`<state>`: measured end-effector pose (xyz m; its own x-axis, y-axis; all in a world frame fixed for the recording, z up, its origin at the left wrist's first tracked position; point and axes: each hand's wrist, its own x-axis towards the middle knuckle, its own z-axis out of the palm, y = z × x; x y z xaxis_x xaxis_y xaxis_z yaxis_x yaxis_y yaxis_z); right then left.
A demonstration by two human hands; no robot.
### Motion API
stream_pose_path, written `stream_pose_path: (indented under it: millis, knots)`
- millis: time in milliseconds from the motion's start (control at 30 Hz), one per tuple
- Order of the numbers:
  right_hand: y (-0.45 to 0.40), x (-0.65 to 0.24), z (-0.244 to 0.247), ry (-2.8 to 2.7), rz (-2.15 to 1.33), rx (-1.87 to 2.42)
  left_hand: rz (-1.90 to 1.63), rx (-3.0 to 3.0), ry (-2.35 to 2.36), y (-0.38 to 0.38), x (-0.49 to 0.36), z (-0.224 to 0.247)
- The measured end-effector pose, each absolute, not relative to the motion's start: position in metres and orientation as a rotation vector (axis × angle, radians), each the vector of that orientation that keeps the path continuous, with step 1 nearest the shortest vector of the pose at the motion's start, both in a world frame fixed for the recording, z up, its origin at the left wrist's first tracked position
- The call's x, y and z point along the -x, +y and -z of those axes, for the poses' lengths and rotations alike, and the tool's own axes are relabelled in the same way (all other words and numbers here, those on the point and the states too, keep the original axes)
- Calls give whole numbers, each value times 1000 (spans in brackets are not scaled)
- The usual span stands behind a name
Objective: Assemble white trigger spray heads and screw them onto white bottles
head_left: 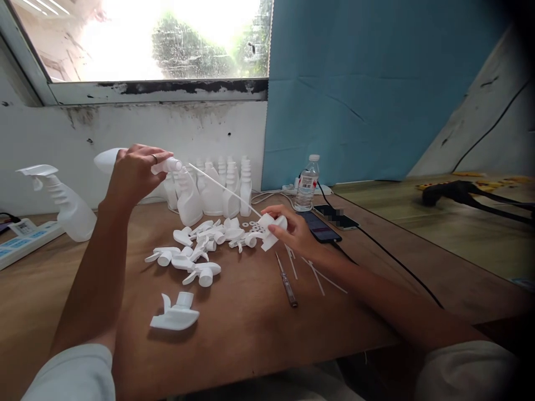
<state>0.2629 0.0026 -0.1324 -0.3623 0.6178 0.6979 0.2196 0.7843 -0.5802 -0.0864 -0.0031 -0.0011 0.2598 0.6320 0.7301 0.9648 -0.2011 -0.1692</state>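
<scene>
Tilted on its side in my left hand is a white spray bottle, its open neck pointing right. The fingers wrap round the upper part near the neck. My right hand grips a white trigger sprayer head at the right. From that head a thin white dip tube reaches up and left, its tip just short of the bottle's mouth. Below and between the hands lies a pile of loose trigger sprayer heads. A separate sprayer head rests nearer the table's front edge.
Several white bottles stand by the wall. An assembled spray bottle and a power strip are at left. Small washers, a screwdriver, loose tubes, phones and a water bottle lie or stand at right.
</scene>
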Motion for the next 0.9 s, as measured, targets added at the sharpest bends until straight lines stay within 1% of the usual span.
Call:
stream_pose_path:
  millis: [167,333,400,533,733,800,900]
  knots:
    - [-2,-261,129,-1973,-455,640,620,1892,-1436,-1,76,4]
    - [-8,-259,123,-1999,-547,667,595,2024,-1393,-1,69,5]
    - [-9,-257,121,-1958,-695,674,577,2099,-1393,-8,61,4]
    - [-11,-250,107,-1836,-1145,515,551,2141,-1451,-29,43,1]
    - [-15,-238,52,-1718,-1524,394,520,2388,-1332,-47,24,-3]
    - [-15,-234,37,-1711,-1589,377,537,2508,-1258,-48,19,-3]
    - [-14,-228,25,-1692,-1545,322,608,2627,-1172,-51,10,-1]
